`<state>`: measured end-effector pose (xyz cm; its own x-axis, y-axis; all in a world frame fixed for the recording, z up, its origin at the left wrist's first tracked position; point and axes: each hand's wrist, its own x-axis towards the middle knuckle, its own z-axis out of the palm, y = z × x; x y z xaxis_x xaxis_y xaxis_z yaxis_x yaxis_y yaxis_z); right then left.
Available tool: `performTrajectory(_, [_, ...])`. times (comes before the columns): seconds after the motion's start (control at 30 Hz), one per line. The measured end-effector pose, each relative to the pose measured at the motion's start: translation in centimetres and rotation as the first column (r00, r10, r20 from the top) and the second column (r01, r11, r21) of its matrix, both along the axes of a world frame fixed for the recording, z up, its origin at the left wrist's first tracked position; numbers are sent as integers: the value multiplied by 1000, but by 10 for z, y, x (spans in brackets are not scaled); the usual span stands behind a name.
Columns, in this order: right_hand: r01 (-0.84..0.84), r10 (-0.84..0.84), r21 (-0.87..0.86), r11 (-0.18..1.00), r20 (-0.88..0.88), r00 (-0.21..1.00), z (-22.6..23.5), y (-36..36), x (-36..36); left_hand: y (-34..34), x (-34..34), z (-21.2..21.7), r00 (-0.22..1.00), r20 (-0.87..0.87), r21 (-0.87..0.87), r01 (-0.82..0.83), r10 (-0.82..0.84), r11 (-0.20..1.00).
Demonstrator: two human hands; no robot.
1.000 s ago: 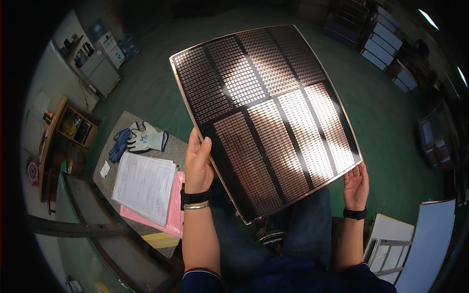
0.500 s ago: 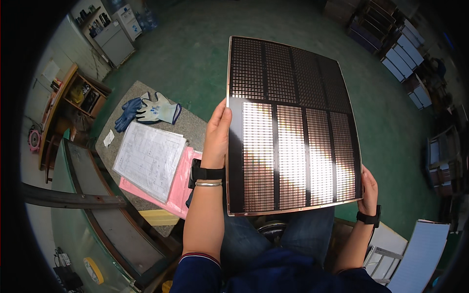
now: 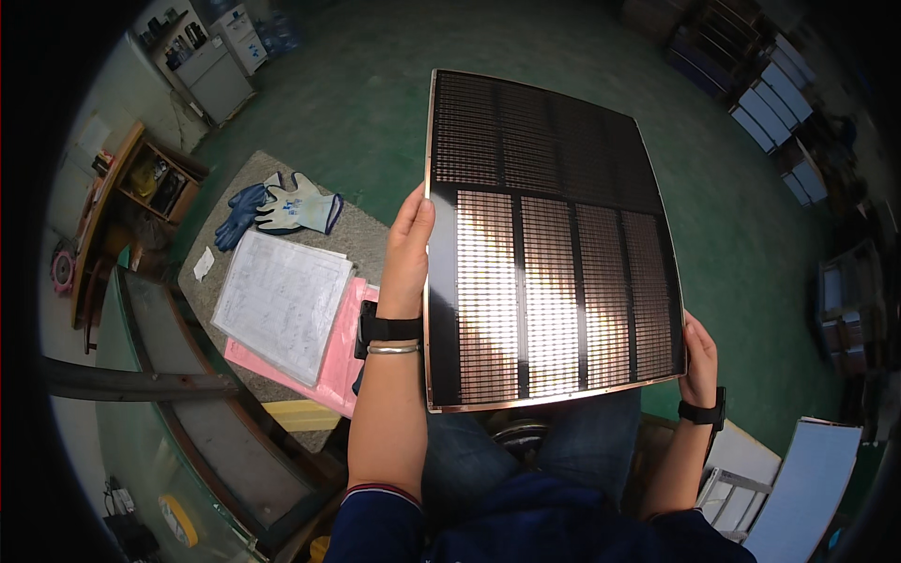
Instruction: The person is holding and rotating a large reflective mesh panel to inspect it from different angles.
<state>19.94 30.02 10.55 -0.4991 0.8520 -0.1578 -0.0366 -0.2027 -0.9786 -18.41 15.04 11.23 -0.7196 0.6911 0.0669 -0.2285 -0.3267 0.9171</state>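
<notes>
Panel [image 3: 554, 249] shifted slightly left, its lower-right block [image 3: 649, 291] dimming, so we saw that part less washed out. Panel was right of frame centre; our left hand [image 3: 407, 258] pinched left edge, right hand [image 3: 699, 361] gripped lower-right edge.

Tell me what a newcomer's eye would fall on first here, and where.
Most likely the dark gridded panel, held up by its side edges between the left hand and right hand, its nearer half gleaming brightly. After that, probably the blue and off-white gloves on the grey table at left, with white papers over a pink sheet nearer the person.
</notes>
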Motion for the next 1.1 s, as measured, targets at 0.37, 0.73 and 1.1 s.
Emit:
performTrajectory(0.37, [43, -45, -17, 999, -160, 986, 18, -13, -10, -4, -2, 12, 999, 4, 35, 43, -43, 998])
performTrajectory(0.73, [67, -74, -43, 997, -211, 975, 27, -18, -14, -7, -12, 4, 999, -13, -34, 47, -47, 998])
performTrajectory(1.1, [101, -112, -63, 993, -226, 968, 27, -20, -13, -6, -5, 11, 995, 1, -3, 100, -100, 995])
